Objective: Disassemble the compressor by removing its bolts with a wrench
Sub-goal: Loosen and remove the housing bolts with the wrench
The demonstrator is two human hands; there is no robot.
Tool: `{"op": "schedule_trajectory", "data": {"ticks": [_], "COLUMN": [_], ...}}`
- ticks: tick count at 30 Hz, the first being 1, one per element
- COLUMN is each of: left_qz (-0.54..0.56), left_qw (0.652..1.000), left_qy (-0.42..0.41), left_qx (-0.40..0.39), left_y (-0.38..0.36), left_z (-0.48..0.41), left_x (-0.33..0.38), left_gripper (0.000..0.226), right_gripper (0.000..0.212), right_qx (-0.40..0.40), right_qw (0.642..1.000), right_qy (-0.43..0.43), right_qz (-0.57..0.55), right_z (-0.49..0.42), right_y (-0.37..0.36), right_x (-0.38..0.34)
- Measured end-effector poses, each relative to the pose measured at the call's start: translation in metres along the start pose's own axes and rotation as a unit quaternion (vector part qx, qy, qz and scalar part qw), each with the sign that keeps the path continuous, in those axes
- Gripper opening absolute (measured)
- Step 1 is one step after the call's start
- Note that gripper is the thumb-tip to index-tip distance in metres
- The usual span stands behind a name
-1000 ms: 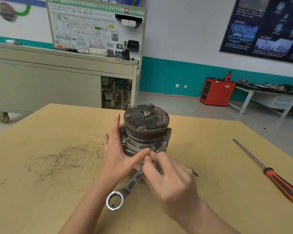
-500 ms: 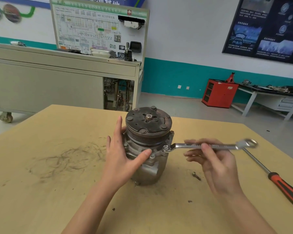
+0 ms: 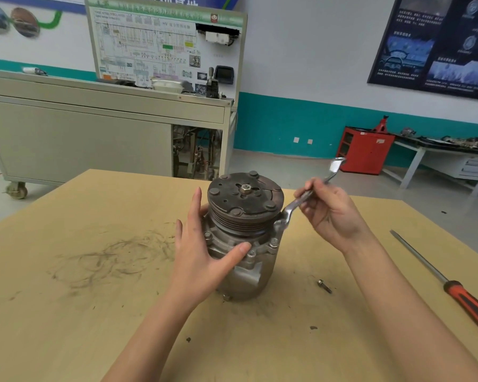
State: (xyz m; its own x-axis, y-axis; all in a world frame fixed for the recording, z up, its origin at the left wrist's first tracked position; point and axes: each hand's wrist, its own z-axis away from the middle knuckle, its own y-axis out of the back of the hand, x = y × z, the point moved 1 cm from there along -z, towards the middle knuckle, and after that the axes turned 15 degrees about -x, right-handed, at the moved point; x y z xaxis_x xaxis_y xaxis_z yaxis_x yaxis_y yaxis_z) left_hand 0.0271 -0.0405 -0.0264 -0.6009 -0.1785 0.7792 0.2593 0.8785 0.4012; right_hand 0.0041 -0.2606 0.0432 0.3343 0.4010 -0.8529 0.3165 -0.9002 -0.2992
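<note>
A grey metal compressor with a rusty brown pulley on top stands upright in the middle of the wooden table. My left hand holds its left side, fingers straight up along the body and thumb across the front flange. Several bolts sit in the flange, one at the front right. My right hand grips a silver wrench by its shaft. The wrench's lower ring end sits on the flange's right side, and its other end points up and away to the right.
A loose bolt lies on the table right of the compressor. A long screwdriver with a red and black handle lies near the table's right edge. Dark scuff marks cover the table to the left. A grey cabinet stands beyond the table.
My right hand has swung the wrench counter-clockwise round the flange bolt, from pointing toward me, through pointing right, to pointing up and away. My left hand stayed on the compressor.
</note>
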Motion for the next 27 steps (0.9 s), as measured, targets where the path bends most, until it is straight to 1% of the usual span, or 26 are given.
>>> {"op": "schedule_trajectory", "data": {"ticks": [1, 2, 3, 4, 5, 6, 7, 8, 9, 10, 11, 12, 13, 17, 19, 23, 24, 25, 26, 27], "left_qz": [0.002, 0.003, 0.004, 0.004, 0.003, 0.002, 0.000, -0.002, -0.003, 0.000, 0.005, 0.009, 0.012, 0.023, 0.019, 0.028, 0.027, 0.022, 0.013, 0.006], "left_qw": [1.000, 1.000, 1.000, 1.000, 1.000, 1.000, 1.000, 1.000, 1.000, 1.000, 1.000, 1.000, 1.000, 1.000, 1.000, 1.000, 1.000, 1.000, 1.000, 1.000], "left_qy": [0.000, 0.000, 0.000, 0.000, 0.000, -0.001, -0.003, -0.005, -0.006, -0.006, -0.007, -0.011, -0.016, -0.017, -0.014, -0.011, -0.011, -0.012, -0.012, -0.011], "left_qx": [-0.001, -0.001, -0.001, 0.000, 0.001, 0.003, 0.005, 0.007, 0.009, 0.009, 0.008, 0.008, 0.009, 0.013, 0.012, 0.007, 0.007, 0.007, 0.005, -0.001], "left_y": [0.000, 0.000, 0.000, 0.000, 0.000, 0.000, 0.000, -0.001, -0.002, -0.002, -0.003, -0.003, -0.003, -0.001, -0.001, -0.001, -0.001, -0.001, -0.001, -0.001], "left_z": [0.000, 0.000, 0.000, 0.000, 0.000, -0.001, -0.001, -0.001, -0.001, 0.000, 0.000, 0.000, -0.001, -0.003, -0.003, -0.003, -0.003, -0.001, 0.000, 0.001], "left_x": [0.000, -0.001, -0.001, -0.001, -0.001, -0.001, -0.001, -0.001, -0.001, -0.001, -0.002, -0.003, -0.003, -0.003, -0.003, -0.001, 0.000, 0.000, 0.001, 0.001], "left_gripper": [0.098, 0.098, 0.099, 0.099, 0.099, 0.099, 0.098, 0.098, 0.100, 0.102, 0.104, 0.105, 0.105, 0.101, 0.101, 0.100, 0.100, 0.101, 0.103, 0.106], "right_gripper": [0.022, 0.021, 0.022, 0.021, 0.020, 0.017, 0.012, 0.005, 0.013, 0.018, 0.014, 0.011, 0.017, 0.028, 0.027, 0.022, 0.021, 0.021, 0.021, 0.022], "right_qx": [0.048, 0.096, 0.137, 0.161, 0.161, 0.144, 0.119, 0.088, 0.055, 0.017, -0.010, -0.025, -0.021, 0.007, 0.013, 0.021, 0.019, 0.014, 0.007, 0.005], "right_qw": [0.997, 0.985, 0.961, 0.929, 0.888, 0.828, 0.739, 0.638, 0.548, 0.493, 0.457, 0.434, 0.419, 0.387, 0.379, 0.373, 0.378, 0.400, 0.440, 0.502], "right_qy": [0.036, 0.075, 0.115, 0.161, 0.211, 0.265, 0.307, 0.331, 0.345, 0.348, 0.347, 0.346, 0.343, 0.325, 0.321, 0.299, 0.301, 0.309, 0.319, 0.325], "right_qz": [0.045, 0.121, 0.209, 0.293, 0.375, 0.472, 0.587, 0.690, 0.760, 0.798, 0.819, 0.831, 0.841, 0.863, 0.868, 0.878, 0.875, 0.863, 0.839, 0.801], "right_z": [0.005, 0.012, 0.021, 0.030, 0.039, 0.047, 0.054, 0.060, 0.063, 0.066, 0.067, 0.068, 0.068, 0.067, 0.066, 0.066, 0.068, 0.070, 0.074, 0.078], "right_y": [-0.006, -0.015, -0.023, -0.034, -0.047, -0.061, -0.074, -0.086, -0.095, -0.101, -0.105, -0.107, -0.109, -0.112, -0.113, -0.113, -0.112, -0.108, -0.101, -0.093], "right_x": [-0.005, -0.011, -0.015, -0.018, -0.018, -0.017, -0.015, -0.009, 0.000, 0.009, 0.017, 0.024, 0.031, 0.046, 0.048, 0.057, 0.057, 0.055, 0.052, 0.050]}}
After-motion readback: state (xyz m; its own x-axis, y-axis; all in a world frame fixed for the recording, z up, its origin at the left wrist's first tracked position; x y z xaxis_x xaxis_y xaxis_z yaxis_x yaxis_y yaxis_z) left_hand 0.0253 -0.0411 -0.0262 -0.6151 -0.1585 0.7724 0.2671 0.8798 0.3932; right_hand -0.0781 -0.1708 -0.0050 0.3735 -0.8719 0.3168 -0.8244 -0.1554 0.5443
